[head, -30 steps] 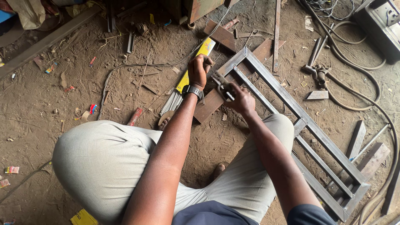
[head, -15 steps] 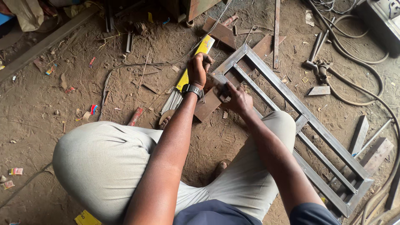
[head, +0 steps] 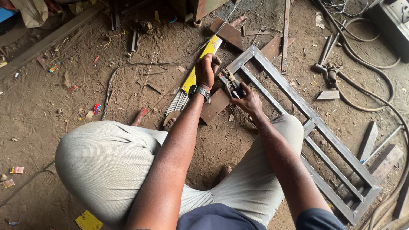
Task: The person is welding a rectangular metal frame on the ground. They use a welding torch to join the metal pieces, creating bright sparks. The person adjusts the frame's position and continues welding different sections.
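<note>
a single head-worn camera looks steeply down from above a crouching person, facing forward and down over both knees to the dirt floor. it sits close: forearms fill the lower middle, the hands meet near the top centre over a steel frame. the far corners look slightly stretched, perhaps by a wide lens.

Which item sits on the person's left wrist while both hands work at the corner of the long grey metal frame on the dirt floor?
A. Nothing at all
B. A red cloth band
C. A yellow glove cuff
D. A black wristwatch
D: a black wristwatch circles the wrist just below the left hand, which is bare, near the grey metal frame.
</note>
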`<state>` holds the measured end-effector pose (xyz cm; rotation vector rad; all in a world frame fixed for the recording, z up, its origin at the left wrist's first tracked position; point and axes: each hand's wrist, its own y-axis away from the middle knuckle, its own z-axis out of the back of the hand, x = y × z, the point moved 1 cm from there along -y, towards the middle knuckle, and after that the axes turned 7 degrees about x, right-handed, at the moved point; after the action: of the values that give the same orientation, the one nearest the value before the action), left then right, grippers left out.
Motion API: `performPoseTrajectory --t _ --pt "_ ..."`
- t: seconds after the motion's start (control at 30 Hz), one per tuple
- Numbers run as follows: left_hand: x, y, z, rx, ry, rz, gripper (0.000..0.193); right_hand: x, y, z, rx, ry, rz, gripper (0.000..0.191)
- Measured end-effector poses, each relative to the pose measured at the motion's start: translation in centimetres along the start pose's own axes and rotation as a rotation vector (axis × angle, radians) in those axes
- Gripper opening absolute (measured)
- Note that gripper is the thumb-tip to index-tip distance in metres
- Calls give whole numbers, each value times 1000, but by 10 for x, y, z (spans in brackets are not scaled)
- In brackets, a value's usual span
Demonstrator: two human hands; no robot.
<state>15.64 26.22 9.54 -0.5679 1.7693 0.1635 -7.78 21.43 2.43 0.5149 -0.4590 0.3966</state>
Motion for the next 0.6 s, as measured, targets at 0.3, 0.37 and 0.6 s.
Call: performPoseTrajectory --t 0.3,0.37,0.6 --pt "1 -1 2 -7 10 3 47 0 -2 -1 4 25 -15 100" --pt "0 0 0 -9 -25 -3 47 -1 -2 -2 5 22 -10 101" --pt "-3 0 -1 -7 -40 -13 47 -2 0 -1 8 7 2 101"
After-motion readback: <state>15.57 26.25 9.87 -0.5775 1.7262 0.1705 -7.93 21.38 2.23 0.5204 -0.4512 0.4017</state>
